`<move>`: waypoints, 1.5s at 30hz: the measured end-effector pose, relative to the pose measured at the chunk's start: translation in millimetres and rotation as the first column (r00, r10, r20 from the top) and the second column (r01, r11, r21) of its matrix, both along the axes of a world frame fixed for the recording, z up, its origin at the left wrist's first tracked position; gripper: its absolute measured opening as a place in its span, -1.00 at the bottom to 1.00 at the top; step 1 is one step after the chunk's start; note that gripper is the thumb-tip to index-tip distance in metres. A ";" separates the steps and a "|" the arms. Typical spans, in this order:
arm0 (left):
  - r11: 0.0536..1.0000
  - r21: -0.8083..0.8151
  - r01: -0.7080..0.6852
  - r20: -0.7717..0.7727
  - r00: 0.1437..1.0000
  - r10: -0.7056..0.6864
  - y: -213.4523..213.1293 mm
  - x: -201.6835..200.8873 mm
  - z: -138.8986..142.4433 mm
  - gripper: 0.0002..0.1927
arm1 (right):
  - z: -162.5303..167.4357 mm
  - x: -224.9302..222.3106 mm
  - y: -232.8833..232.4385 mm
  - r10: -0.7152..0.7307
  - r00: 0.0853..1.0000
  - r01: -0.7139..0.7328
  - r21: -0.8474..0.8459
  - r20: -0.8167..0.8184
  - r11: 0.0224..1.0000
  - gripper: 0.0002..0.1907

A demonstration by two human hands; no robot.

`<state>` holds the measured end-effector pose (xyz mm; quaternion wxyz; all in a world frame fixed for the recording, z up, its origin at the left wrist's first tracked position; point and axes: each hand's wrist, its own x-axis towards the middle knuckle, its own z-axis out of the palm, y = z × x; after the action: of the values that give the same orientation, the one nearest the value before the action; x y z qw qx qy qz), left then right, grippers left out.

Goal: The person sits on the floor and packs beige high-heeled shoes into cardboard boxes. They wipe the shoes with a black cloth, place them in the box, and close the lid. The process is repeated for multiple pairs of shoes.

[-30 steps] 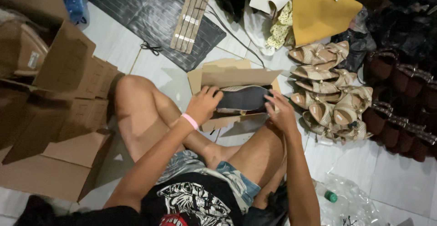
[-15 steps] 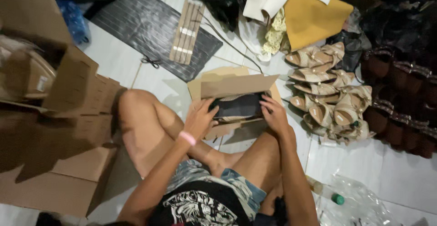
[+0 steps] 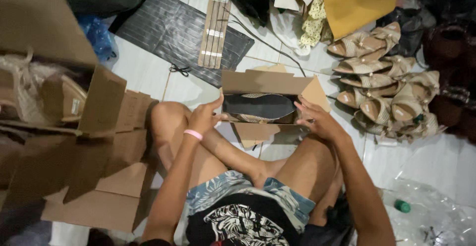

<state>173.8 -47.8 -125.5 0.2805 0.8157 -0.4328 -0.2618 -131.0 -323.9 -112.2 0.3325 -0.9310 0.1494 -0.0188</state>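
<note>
Cardboard makes up the small open shoe box (image 3: 267, 83) that sits on the white tiled floor (image 3: 148, 72) in front of the seated person's crossed legs. A dark-soled shoe (image 3: 259, 106) lies inside it, sole up, with a woven edge showing along its rim. The left hand (image 3: 203, 117) is at the box's 9 o'clock end; its fingers (image 3: 214, 103) are curled loosely and touch the box's end by the shoe's tip, with the thumb raised along the cardboard wall. A pink wristband (image 3: 193, 134) circles that wrist. The right hand (image 3: 317, 121) is at the box's 3 to 4 o'clock corner, its fingers (image 3: 303, 108) spread and pressed against the box's edge just beside the shoe's other end. So the shoe lies between the two hands, and neither hand is closed around it.

At 2 o'clock from the box a pile of beige woven sandals (image 3: 384, 95) lies on the floor. At 11 o'clock lies a dark ribbed mat (image 3: 173, 33) with a bundle of flat strips (image 3: 214, 33) on top. Large flattened cartons (image 3: 89, 142) crowd the 9 o'clock side.
</note>
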 end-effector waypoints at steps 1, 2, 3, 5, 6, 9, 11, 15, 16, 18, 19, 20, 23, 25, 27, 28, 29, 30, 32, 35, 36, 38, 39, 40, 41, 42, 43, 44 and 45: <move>1.000 0.021 0.015 0.101 0.995 -0.017 -4.3 -1.6 0.7 -0.25 | -0.5 1.6 -2.3 0.013 0.999 -0.017 -0.092 -0.045 0.996 -0.27; 0.999 0.042 0.026 0.197 0.980 -0.034 -9.3 -4.4 -0.5 -0.28 | -1.7 4.9 -5.5 0.056 0.997 -0.062 -0.121 -0.053 0.991 -0.24; 0.997 0.064 0.036 0.287 0.957 -0.053 -13.7 -6.8 -2.8 -0.31 | -3.5 9.4 -9.2 0.101 0.993 -0.110 -0.148 -0.066 0.983 -0.21; 0.979 0.201 0.035 0.336 0.936 -0.102 -22.3 -9.1 -8.2 -0.46 | -6.7 15.4 -13.3 0.162 0.980 -0.181 -0.181 -0.116 0.967 -0.20; 0.965 0.261 0.032 0.363 0.923 -0.129 -26.1 -9.5 -10.1 -0.53 | -8.1 18.9 -14.6 0.182 0.973 -0.208 -0.195 -0.145 0.958 -0.21; 0.943 0.322 0.085 0.289 0.939 -0.184 -29.1 -5.3 -5.9 -0.38 | -7.6 23.2 -13.2 0.169 0.974 -0.194 -0.171 -0.150 0.966 -0.23; 0.940 0.322 0.116 0.191 0.964 -0.185 -26.5 -2.7 4.1 -0.35 | -5.6 23.8 -7.5 0.145 0.981 -0.164 -0.145 -0.131 0.976 -0.25; 0.956 0.248 0.157 0.197 0.958 -0.208 -24.1 -0.7 20.2 -0.01 | -5.3 28.4 7.1 0.129 0.987 -0.146 -0.198 -0.098 0.969 -0.23; 0.960 0.246 0.131 0.177 0.968 -0.177 -23.3 -2.5 20.5 -0.06 | -7.2 30.4 11.7 0.130 0.987 -0.147 -0.211 -0.096 0.966 -0.20; 0.968 0.241 0.076 0.131 0.985 -0.110 -23.4 -7.4 16.7 -0.16 | -12.2 35.6 19.7 0.054 0.996 -0.067 -0.218 -0.066 0.974 -0.25; 0.982 0.184 0.035 0.142 0.988 -0.062 -21.9 -12.4 13.3 -0.18 | -14.6 37.9 24.0 0.016 0.999 -0.027 -0.220 -0.052 0.975 -0.28; 0.992 0.125 -0.003 0.151 0.988 -0.016 -21.3 -17.1 9.9 -0.20 | -14.4 40.7 28.9 -0.009 0.999 -0.001 -0.294 -0.031 0.956 -0.31; 0.997 0.062 -0.053 0.129 0.991 0.044 -16.5 -26.5 5.6 -0.17 | -14.0 43.3 45.2 -0.077 0.997 0.071 -0.542 0.011 0.837 -0.35; 0.998 0.039 -0.049 0.140 0.989 0.043 -15.7 -26.5 10.0 -0.13 | -5.6 41.6 57.8 -0.138 0.990 0.114 -0.732 0.028 0.672 -0.34; 0.999 0.005 -0.047 0.185 0.982 0.045 -15.0 -23.5 17.8 -0.12 | 11.8 46.8 68.1 -0.042 0.991 0.131 -0.831 0.130 0.541 -0.26; 0.999 -0.014 -0.040 0.173 0.984 0.042 -14.6 -21.0 20.4 -0.15 | 22.5 55.4 69.9 0.018 0.983 0.155 -0.872 0.184 0.465 -0.21; 0.999 -0.030 -0.037 0.156 0.987 0.041 -13.7 -20.2 23.5 -0.17 | 33.3 65.9 70.6 0.054 0.969 0.183 -0.843 0.243 0.506 -0.20; 0.998 -0.043 -0.041 0.132 0.990 0.047 -12.1 -19.6 25.7 -0.19 | 42.7 81.8 69.6 0.094 0.951 0.197 -0.810 0.295 0.552 -0.18; 0.997 -0.042 -0.063 0.132 0.989 0.068 -9.1 -20.5 27.1 -0.13 | 57.1 125.2 60.5 0.149 0.900 0.232 -0.739 0.411 0.633 -0.12; 0.997 -0.030 -0.076 0.108 0.991 0.079 -5.8 -25.2 23.7 -0.11 | 66.8 183.2 42.0 0.072 0.941 0.183 -0.679 0.330 0.711 -0.01; 0.996 -0.029 -0.084 0.100 0.991 0.086 -5.3 -26.2 22.2 -0.11 | 66.1 198.6 38.1 -0.004 0.987 0.099 -0.599 0.158 0.795 -0.11; 0.995 0.005 -0.103 0.092 0.991 0.102 -5.1 -27.3 20.0 -0.09 | 61.9 216.3 35.8 -0.073 0.973 -0.013 -0.369 -0.219 0.929 -0.29; 0.994 0.010 -0.104 0.093 0.990 0.103 -5.7 -27.0 19.3 -0.07 | 55.7 216.8 38.2 -0.031 0.984 -0.048 -0.424 -0.176 0.905 -0.33; 0.994 -0.016 -0.111 0.069 0.991 0.112 -6.3 -26.9 18.6 -0.04 | 50.2 213.7 40.2 0.005 0.990 -0.071 -0.483 -0.138 0.872 -0.36; 0.993 -0.040 -0.114 0.040 0.992 0.116 -6.5 -27.5 17.8 -0.01 | 46.5 207.1 42.1 0.040 0.993 -0.093 -0.540 -0.108 0.837 -0.37; 0.990 -0.058 -0.129 0.010 0.992 0.130 -5.8 -28.3 16.7 0.02 | 43.4 196.5 43.6 0.086 0.996 -0.088 -0.559 -0.030 0.825 -0.36; 0.989 -0.070 -0.134 0.000 0.991 0.134 -6.1 -28.7 15.2 0.05 | 37.5 181.8 45.6 0.150 0.987 -0.092 -0.577 0.054 0.812 -0.32; 0.987 -0.073 -0.146 -0.011 0.989 0.146 -3.8 -30.8 13.0 0.09 | 31.4 167.3 53.4 0.221 0.966 -0.102 -0.588 0.134 0.803 -0.26; 0.985 -0.072 -0.156 -0.022 0.988 0.155 -0.4 -32.7 10.5 0.12 | 25.3 155.1 60.7 0.254 0.963 -0.181 -0.484 0.089 0.856 -0.35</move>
<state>141.1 -48.2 -115.0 0.3334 0.8341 -0.3747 -0.2297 24.1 -263.1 -86.9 0.1064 -0.9905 0.0085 -0.0866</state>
